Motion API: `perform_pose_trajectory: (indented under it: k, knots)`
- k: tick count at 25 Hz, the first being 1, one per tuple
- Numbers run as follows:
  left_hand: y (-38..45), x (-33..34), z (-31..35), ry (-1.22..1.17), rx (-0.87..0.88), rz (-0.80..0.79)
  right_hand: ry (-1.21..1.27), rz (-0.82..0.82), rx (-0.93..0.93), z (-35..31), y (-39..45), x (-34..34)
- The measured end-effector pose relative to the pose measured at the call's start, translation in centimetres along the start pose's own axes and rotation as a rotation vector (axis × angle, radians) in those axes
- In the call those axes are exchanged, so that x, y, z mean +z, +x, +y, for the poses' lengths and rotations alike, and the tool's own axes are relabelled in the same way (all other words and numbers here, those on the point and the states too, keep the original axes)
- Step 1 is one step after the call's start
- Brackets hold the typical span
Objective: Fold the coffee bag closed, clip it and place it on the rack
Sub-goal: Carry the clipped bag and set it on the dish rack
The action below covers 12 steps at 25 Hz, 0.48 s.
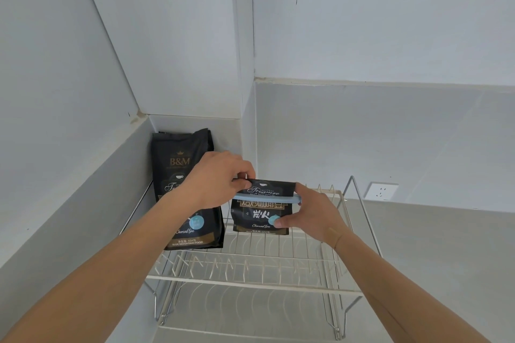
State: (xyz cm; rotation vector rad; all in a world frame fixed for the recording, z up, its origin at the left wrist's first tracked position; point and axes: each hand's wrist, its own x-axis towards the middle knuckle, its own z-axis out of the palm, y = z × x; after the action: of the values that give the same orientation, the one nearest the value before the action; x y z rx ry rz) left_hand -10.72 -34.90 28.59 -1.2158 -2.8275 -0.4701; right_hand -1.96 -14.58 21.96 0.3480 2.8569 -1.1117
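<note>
A black coffee bag point(260, 217) with its top folded over stands on the top tier of a white wire rack point(250, 278). A light blue clip point(267, 198) runs across the bag just under the fold. My left hand point(217, 179) pinches the folded top at its left corner. My right hand point(312, 214) holds the bag's right side, thumb on the front near a blue round label. A second, taller black coffee bag point(178, 170) stands unfolded on the rack to the left, partly hidden by my left hand.
The rack has two tiers and sits on a grey counter in a corner, with walls close on the left and behind. A wall socket point(381, 191) is at the right. Rack space lies in front of and right of the clipped bag.
</note>
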Motion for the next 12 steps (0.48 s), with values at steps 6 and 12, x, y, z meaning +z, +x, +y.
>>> perform_pose_trajectory:
  k: [6, 12]
  knots:
    - [0.2, 1.2, -0.6, 0.02, 0.026, 0.047, 0.009, -0.021, 0.005, 0.3, 0.2, 0.2]
    - [-0.3, 1.8, -0.8, 0.038, 0.012, -0.189, 0.243, -0.006, 0.07, 1.5, -0.2, 0.6]
